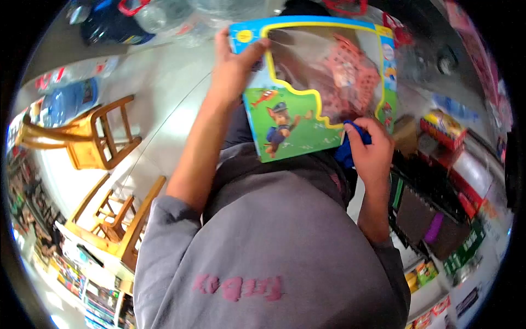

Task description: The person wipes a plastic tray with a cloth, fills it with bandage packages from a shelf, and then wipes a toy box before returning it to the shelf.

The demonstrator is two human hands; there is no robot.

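A toy box (293, 142) with a blue top edge, a green lower part and a cartoon dog in a cap is held up in front of my body. Through its yellow-edged clear window shows a pinkish-red perforated item (350, 74), whose kind I cannot make out. My left hand (234, 68) grips the box's upper left side, thumb on the front near the window's edge. At the lower right of the box, my right hand (373, 145) pinches a crumpled blue cloth (346, 151), which lies against the box's lower edge.
To the left stand a wooden chair (90, 142) and another wooden piece of furniture (118, 219) on the pale floor. A large blue water bottle (71, 101) lies beyond the chair. Dark crates and cartons (433, 214) crowd the right side. Plastic-wrapped goods (181, 19) lie at the far side.
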